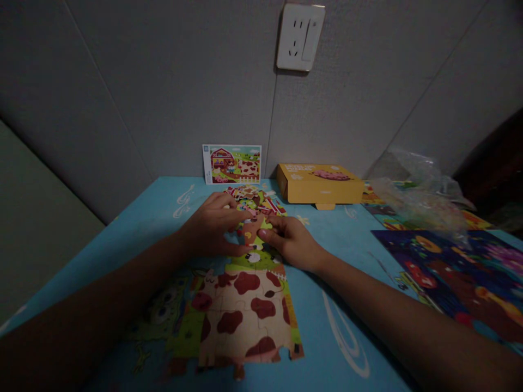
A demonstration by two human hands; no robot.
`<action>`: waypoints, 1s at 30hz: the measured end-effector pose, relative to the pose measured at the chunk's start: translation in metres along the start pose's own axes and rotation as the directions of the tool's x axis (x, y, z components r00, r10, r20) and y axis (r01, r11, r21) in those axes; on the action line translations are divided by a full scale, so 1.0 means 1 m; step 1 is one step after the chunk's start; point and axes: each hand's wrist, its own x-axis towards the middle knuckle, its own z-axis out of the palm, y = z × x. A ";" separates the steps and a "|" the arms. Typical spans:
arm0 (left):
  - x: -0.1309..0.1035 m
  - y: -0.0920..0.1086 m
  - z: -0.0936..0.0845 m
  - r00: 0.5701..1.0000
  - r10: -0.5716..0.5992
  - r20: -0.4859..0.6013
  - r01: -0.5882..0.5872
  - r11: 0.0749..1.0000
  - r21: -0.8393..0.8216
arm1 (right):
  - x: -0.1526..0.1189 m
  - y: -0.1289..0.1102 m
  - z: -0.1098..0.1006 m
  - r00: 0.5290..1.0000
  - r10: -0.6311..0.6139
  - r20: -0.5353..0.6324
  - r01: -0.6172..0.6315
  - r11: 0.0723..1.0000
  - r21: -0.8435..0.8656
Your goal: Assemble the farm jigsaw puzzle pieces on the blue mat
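The puzzle [241, 313] lies nearest, at the middle of the blue counter [327, 305], its joined pieces showing a white cow with brown patches. Knobs and notches line its near edge, and a bit of fence and a sheep on green show farther up. Beside it on the left, partly shadowed by the forearm, a yellowish cartoon figure [161, 310] shows on the counter. Well apart on the right lies a dark blue picture [445, 277], cut off by the frame.

Both hands meet over the far part of the puzzle, either side of a brown section [252, 228]. The left hand [223, 224] is spread, thumb well apart from the fingers, around its left side. The right hand [288, 239] has its thumb and forefinger close together at the right edge; whether they pinch a piece, I cannot tell.

Just beyond the fingers, loose pieces [267, 202] lie in a jumbled heap. Farther right, a crumpled clear bag [417, 196] lies partly over a bright orange picture [378, 204]. Near the wall [183, 81] sit a yellow box [322, 188], its front flap down, and, left of it, an upright card [232, 164] with a barn and a cow. A white socket [301, 38] is mounted above.
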 end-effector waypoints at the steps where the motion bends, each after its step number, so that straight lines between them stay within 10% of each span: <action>1: 0.000 0.000 0.000 1.000 0.002 0.000 -0.002 1.000 0.000 | 0.000 0.000 0.000 1.000 -0.005 -0.004 0.005 1.000 0.004; 30: -0.004 -0.007 0.004 0.991 -0.118 0.061 0.121 0.992 -0.043 | 0.004 0.006 0.003 0.985 0.000 -0.170 -0.015 0.997 -0.081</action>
